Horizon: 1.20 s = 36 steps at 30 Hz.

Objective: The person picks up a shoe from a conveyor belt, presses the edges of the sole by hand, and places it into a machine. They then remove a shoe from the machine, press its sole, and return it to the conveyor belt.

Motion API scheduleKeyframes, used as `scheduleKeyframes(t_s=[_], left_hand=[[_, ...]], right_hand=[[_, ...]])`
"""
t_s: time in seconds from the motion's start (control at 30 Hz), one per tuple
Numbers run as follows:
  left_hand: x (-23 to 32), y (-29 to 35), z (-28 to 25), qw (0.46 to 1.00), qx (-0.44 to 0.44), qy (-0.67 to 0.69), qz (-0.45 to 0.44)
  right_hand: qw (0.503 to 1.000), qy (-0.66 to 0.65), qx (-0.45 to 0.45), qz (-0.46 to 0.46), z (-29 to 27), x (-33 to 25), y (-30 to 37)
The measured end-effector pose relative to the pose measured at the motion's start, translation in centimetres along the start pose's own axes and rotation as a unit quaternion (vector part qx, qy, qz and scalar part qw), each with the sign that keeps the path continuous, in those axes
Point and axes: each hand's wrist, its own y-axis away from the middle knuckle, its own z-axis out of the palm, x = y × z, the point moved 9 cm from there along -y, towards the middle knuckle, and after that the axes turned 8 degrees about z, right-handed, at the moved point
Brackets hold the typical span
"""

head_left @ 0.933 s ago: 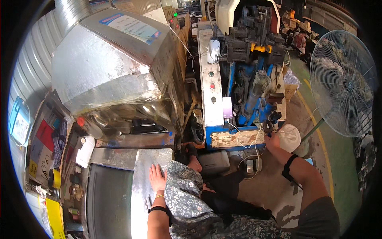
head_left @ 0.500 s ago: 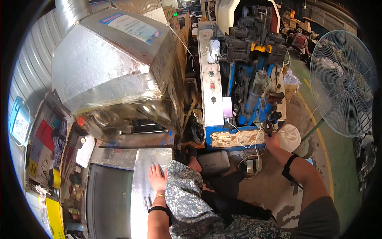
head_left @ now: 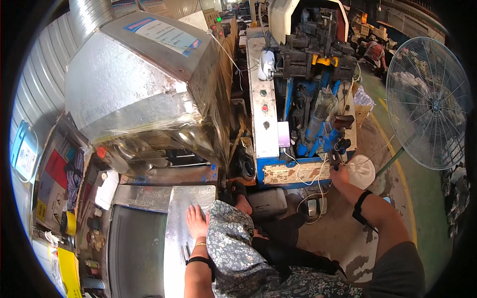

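My left hand [head_left: 197, 221] lies flat with its fingers stretched out on a shiny metal sheet [head_left: 186, 198], beside the conveyor belt. My right arm reaches forward to the near right corner of a blue machine [head_left: 268, 164]. There my right hand [head_left: 340, 175] is closed around the lower end of a dark metal part [head_left: 335, 158] that looks like a handle. Its fingertips are partly hidden. Above that part are blue fittings, and a black knob [head_left: 344, 144] sits beside it. A floral apron [head_left: 233, 233] covers my lap.
A dark conveyor belt [head_left: 136, 248] leads under a metal hood [head_left: 134, 79] with clear plastic sheeting. Loose white cables [head_left: 304, 181] hang at the machine's front. On the right stand a white round seat [head_left: 361, 172] and a large fan [head_left: 430, 104]. Another person [head_left: 375, 52] is bent over far back.
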Motion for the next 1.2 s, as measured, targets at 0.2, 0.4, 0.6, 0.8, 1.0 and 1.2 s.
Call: scheduleKeyframes(t_s=[0.2, 0.4, 0.6, 0.8, 1.0, 1.2], left_hand=[[0.0, 0.2, 0.0, 1.000, 0.000, -0.008, -0.003], [0.4, 0.4, -1.5, 0.995, 0.060, 0.072, -0.029], [-0.4, 1.0, -1.7, 0.990, 0.070, 0.112, -0.059], [0.6, 1.2, -2.1, 0.991, 0.075, 0.106, -0.028], [-0.2, 1.0, -1.3, 0.994, 0.095, 0.056, -0.007], [-0.4, 1.2, -0.9, 0.994, 0.095, 0.049, -0.005]], right_hand=[[1.000, 0.011, 0.010, -0.018, -0.3, -0.3, 0.2], [1.000, -0.004, -0.006, 0.007, -0.4, 0.0, 0.2], [1.000, 0.002, -0.020, 0.003, -1.1, -1.7, 1.3], [1.000, 0.021, -0.005, 0.005, -1.3, -1.4, 1.2], [0.999, 0.033, 0.004, -0.005, -1.4, -1.8, 1.3], [1.000, 0.016, 0.001, 0.008, -1.1, -1.5, 1.4]])
